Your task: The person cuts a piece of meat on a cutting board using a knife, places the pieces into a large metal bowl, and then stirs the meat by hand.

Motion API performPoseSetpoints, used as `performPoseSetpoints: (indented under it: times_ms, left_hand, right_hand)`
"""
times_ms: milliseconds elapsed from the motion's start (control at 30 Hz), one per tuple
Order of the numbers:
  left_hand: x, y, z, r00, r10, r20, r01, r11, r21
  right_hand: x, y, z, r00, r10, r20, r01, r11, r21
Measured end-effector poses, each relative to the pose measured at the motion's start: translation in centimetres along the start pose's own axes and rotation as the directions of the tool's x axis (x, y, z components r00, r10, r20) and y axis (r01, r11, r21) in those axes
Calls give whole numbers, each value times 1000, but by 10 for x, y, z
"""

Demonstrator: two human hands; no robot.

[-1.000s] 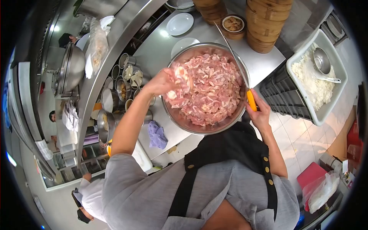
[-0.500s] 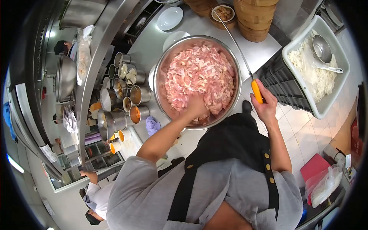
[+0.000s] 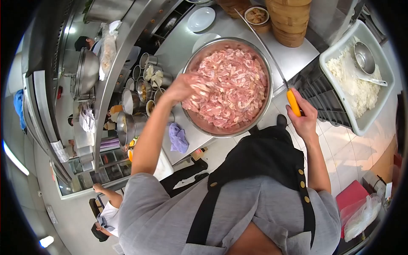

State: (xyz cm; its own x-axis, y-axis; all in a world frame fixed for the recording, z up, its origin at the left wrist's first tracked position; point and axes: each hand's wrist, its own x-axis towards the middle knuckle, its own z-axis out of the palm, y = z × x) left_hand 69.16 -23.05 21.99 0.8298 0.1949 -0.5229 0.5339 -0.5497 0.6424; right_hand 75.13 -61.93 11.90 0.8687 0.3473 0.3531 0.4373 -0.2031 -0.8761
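A large steel bowl (image 3: pixel 272 91) on the counter is heaped with strips of raw meat (image 3: pixel 233 83). My left hand (image 3: pixel 185 88) is at the bowl's left side, its fingers curled around some of the meat, with pale strips at the fingertips. To the right of the bowl, my right hand (image 3: pixel 304 117) is closed around the orange handle of a long thin metal tool (image 3: pixel 293 102). Its narrow shaft slants up and left past the bowl's right rim. Whether it is a blade or a rod cannot be made out.
A crate (image 3: pixel 329 68) of white rice with a ladle (image 3: pixel 364 57) stands at right. Bamboo steamers (image 3: pixel 289 25) and a white plate (image 3: pixel 201 19) are at the back. Several metal pots (image 3: pixel 129 100) and a purple cloth (image 3: pixel 178 138) lie left. Another person (image 3: pixel 110 214) stands lower left.
My left hand has come out of the meat near the bowl's front and moved up and left to its left side. My right hand still holds the orange-handled tool.
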Motion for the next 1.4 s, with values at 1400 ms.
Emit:
performPoseSetpoints:
  times_ms: [1400]
  left_hand:
    - [160,-138,97,996,55,64,-84,662,745]
  right_hand:
    - [-17,-37,16,990,87,-112,-93,995,-48]
